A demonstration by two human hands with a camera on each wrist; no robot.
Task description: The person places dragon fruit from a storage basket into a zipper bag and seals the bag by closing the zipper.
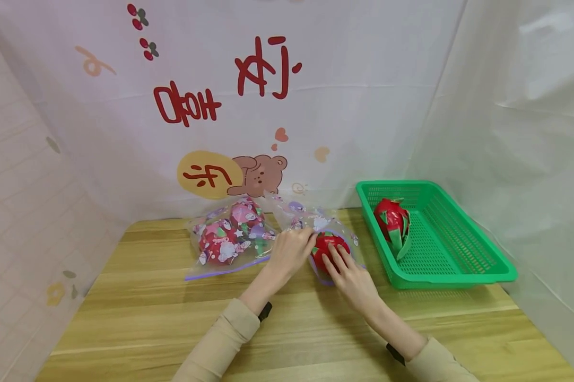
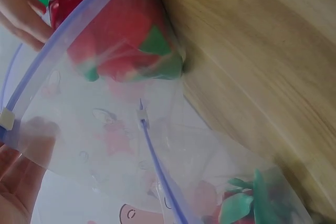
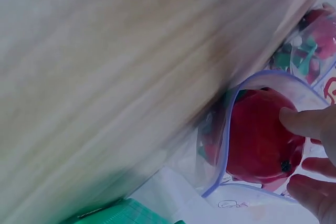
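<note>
A red dragon fruit (image 1: 328, 247) with green scale tips sits in the mouth of a clear printed zip bag (image 1: 311, 216) with a purple rim. My right hand (image 1: 353, 281) grips this fruit, thumb and fingers around its side in the right wrist view. At the bag's left edge, my left hand (image 1: 292, 250) pinches the rim near the white slider (image 2: 7, 118). Left of the hands lies a second printed zip bag (image 1: 236, 245), with dragon fruits (image 1: 216, 241) inside. Part of the held fruit shows blurred through the plastic in the left wrist view.
On the right of the wooden table (image 1: 139, 297) stands a green plastic basket (image 1: 459, 217). One more dragon fruit (image 1: 391, 218) lies inside it, against the left wall. A white printed cloth (image 1: 354, 95) hangs behind the table.
</note>
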